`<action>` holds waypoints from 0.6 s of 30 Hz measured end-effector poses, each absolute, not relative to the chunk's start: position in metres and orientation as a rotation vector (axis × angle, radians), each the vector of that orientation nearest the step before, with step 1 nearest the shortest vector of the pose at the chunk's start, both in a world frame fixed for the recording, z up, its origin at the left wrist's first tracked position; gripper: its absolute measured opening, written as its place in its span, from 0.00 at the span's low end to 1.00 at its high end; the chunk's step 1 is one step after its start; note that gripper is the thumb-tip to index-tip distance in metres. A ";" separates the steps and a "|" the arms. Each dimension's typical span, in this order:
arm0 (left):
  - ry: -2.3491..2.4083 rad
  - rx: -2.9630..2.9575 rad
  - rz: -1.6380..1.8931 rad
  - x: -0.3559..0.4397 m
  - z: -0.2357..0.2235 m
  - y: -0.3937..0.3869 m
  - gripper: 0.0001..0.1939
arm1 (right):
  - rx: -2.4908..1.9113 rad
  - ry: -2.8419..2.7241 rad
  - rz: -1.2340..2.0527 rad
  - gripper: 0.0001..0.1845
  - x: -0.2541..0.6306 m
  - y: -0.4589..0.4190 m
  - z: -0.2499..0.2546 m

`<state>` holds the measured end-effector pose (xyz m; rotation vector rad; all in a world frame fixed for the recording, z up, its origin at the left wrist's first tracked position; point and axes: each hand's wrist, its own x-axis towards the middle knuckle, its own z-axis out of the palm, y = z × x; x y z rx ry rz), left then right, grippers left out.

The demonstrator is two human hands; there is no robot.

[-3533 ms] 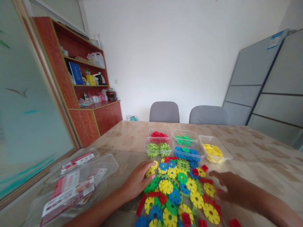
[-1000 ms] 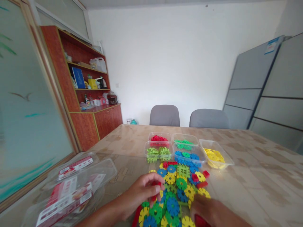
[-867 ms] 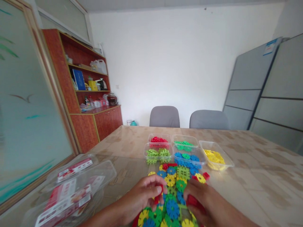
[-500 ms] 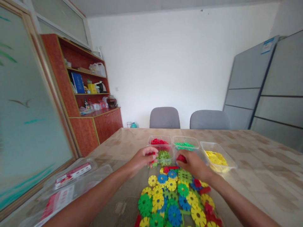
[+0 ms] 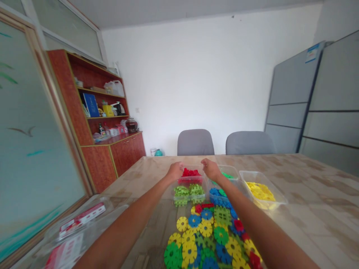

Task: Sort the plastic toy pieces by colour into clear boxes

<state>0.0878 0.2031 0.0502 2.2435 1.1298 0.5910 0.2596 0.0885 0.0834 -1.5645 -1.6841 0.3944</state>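
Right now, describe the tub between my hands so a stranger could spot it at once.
On the patterned table, five clear tubs stand beyond the loose pieces. Find the far left tub, between your left hand and right hand, with the lime tub just nearer you. Only the far left one shows a heap of red pieces inside.

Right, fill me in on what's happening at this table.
A person's left hand is at the left side of a clear tub of red plastic pieces, the right hand near its right side; whether either holds anything is hard to tell. Other tubs hold lime-green lattice pieces, green pieces, yellow pieces and blue pieces. Nearer the camera, a mixed pile of slotted discs, lattices and red pieces lies on the table.
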 end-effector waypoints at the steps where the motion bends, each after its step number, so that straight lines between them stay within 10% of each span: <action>1: 1.108 2.316 0.575 0.087 0.048 0.202 0.14 | -1.567 -1.672 0.412 0.16 0.262 0.086 0.081; 18: 0.903 2.897 0.433 0.122 0.054 0.168 0.14 | -1.455 -1.693 0.689 0.10 0.296 -0.052 0.063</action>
